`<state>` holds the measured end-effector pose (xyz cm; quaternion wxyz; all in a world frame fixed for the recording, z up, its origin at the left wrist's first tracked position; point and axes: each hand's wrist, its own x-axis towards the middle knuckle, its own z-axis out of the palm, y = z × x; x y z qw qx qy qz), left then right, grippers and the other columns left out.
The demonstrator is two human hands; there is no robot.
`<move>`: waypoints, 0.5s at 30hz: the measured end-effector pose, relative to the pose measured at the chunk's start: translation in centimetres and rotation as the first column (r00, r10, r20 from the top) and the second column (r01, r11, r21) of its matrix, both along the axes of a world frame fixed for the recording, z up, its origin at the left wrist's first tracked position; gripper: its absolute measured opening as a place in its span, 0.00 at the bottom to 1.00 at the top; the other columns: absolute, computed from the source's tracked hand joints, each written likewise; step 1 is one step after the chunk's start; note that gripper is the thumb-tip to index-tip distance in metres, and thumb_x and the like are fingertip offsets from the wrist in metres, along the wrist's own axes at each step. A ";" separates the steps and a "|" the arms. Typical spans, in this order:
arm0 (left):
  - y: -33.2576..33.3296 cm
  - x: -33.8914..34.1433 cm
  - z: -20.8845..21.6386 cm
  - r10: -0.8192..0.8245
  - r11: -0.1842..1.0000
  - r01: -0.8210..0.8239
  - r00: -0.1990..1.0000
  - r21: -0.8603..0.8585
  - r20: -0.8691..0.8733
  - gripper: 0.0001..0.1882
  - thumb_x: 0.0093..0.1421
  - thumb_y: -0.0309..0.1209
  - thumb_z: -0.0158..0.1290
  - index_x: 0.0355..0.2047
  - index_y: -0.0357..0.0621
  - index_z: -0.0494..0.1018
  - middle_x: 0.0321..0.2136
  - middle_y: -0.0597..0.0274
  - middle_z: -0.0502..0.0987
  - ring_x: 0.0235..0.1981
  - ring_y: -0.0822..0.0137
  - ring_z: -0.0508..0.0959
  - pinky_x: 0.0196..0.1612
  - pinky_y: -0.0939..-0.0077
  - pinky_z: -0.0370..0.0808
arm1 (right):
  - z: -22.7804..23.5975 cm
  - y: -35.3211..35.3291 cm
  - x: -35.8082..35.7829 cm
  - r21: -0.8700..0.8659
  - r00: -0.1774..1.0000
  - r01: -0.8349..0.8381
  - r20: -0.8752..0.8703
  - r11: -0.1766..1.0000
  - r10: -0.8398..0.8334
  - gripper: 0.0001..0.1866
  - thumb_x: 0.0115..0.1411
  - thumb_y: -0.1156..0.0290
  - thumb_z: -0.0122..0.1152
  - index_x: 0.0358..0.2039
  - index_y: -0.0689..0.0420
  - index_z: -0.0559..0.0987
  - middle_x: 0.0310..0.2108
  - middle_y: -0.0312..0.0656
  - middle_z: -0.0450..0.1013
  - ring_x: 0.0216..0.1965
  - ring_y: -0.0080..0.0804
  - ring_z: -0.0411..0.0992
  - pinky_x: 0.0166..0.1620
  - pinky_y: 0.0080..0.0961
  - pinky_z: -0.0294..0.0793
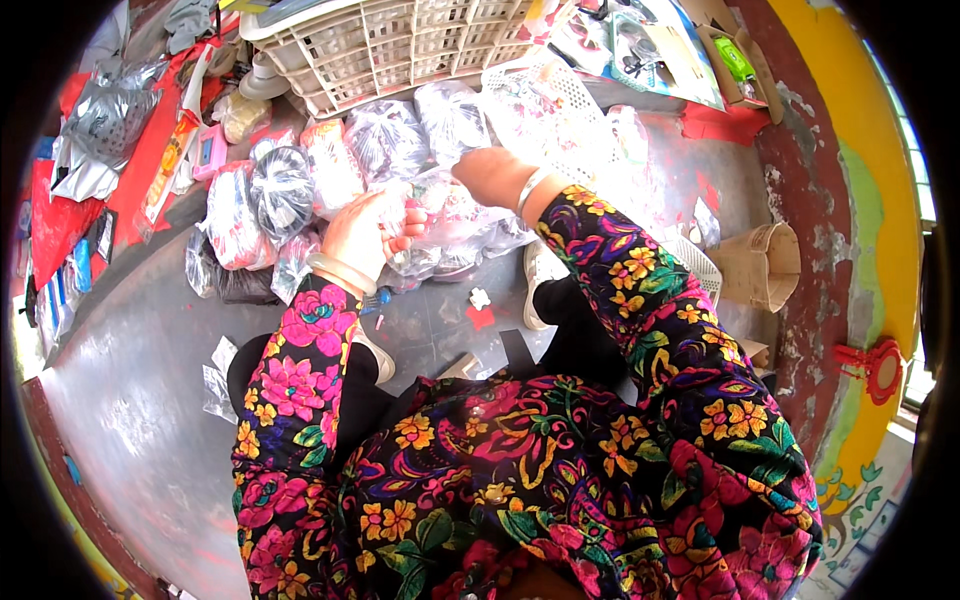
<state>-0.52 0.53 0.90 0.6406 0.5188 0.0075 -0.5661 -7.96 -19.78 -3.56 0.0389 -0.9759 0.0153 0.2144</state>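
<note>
A clear plastic bag (452,222) with pinkish contents lies on the floor between my feet and the heap of bags. At its left side is my left hand (362,232), palm turned inward, its fingers curled in against the film. My right hand (492,178) is above the bag's far right part, back of the hand up. Its fingers are bent under and mostly hidden, so what they hold does not show. Tied bags with dark contents (282,190) and pale, red-tinged contents (238,215) lie to the left of my left hand.
A large cream plastic crate (390,50) stands behind the heap. A white perforated basket (540,105) is right of it, partly overexposed. An open cardboard box (762,265) stands at right. Red sheets and packets (75,240) cover the far left. A red scrap (481,317) lies near my shoes.
</note>
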 end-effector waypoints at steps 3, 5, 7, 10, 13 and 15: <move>0.3 0.0 -0.2 0.009 1.000 -0.008 1.000 -0.026 0.023 0.19 0.58 0.37 0.41 0.45 0.39 0.65 0.28 0.56 0.73 0.29 0.68 0.74 0.27 0.82 0.70 | 2.7 -0.5 -0.1 0.010 0.979 0.173 0.108 0.985 -0.173 0.09 0.47 0.73 0.51 0.28 0.60 0.77 0.30 0.48 0.73 0.34 0.41 0.73 0.36 0.31 0.71; 0.4 0.1 -0.4 0.009 0.999 -0.009 1.000 -0.037 0.019 0.19 0.58 0.37 0.41 0.45 0.39 0.65 0.28 0.56 0.74 0.29 0.68 0.74 0.27 0.82 0.70 | 4.9 -0.2 -0.9 -0.001 0.942 0.292 0.174 0.956 -0.287 0.09 0.47 0.71 0.52 0.29 0.59 0.76 0.29 0.48 0.73 0.33 0.42 0.72 0.36 0.32 0.71; 0.4 0.2 -0.5 0.009 0.999 -0.008 1.000 -0.035 0.013 0.18 0.58 0.37 0.41 0.45 0.39 0.65 0.28 0.56 0.74 0.29 0.68 0.74 0.27 0.82 0.70 | 4.5 -0.8 -1.3 -0.024 0.911 0.400 0.121 0.916 -0.395 0.12 0.45 0.68 0.55 0.32 0.58 0.74 0.29 0.48 0.73 0.33 0.42 0.72 0.37 0.32 0.71; 0.0 0.1 -0.1 0.004 1.000 -0.004 1.000 -0.017 0.008 0.18 0.58 0.37 0.41 0.44 0.40 0.66 0.28 0.56 0.74 0.29 0.68 0.74 0.27 0.82 0.70 | 1.7 -2.2 -2.8 -0.098 0.947 0.312 -0.046 0.945 -0.318 0.11 0.47 0.70 0.53 0.31 0.61 0.75 0.28 0.48 0.73 0.33 0.41 0.72 0.37 0.31 0.71; 0.2 0.1 0.1 0.022 1.000 -0.022 1.000 -0.007 0.014 0.17 0.58 0.37 0.41 0.43 0.40 0.67 0.28 0.56 0.74 0.29 0.68 0.74 0.27 0.83 0.70 | 2.3 -2.4 -2.6 -0.021 0.904 0.419 -0.084 0.908 -0.419 0.10 0.45 0.70 0.52 0.28 0.60 0.76 0.26 0.49 0.73 0.31 0.41 0.72 0.36 0.32 0.70; 0.1 0.1 -0.1 0.030 0.999 -0.030 1.000 -0.020 0.007 0.17 0.58 0.36 0.42 0.43 0.40 0.67 0.28 0.56 0.74 0.28 0.69 0.74 0.27 0.83 0.70 | 2.1 -3.5 -2.6 0.017 0.919 0.394 -0.009 0.919 -0.393 0.09 0.44 0.70 0.51 0.25 0.60 0.76 0.25 0.49 0.72 0.31 0.42 0.72 0.35 0.33 0.70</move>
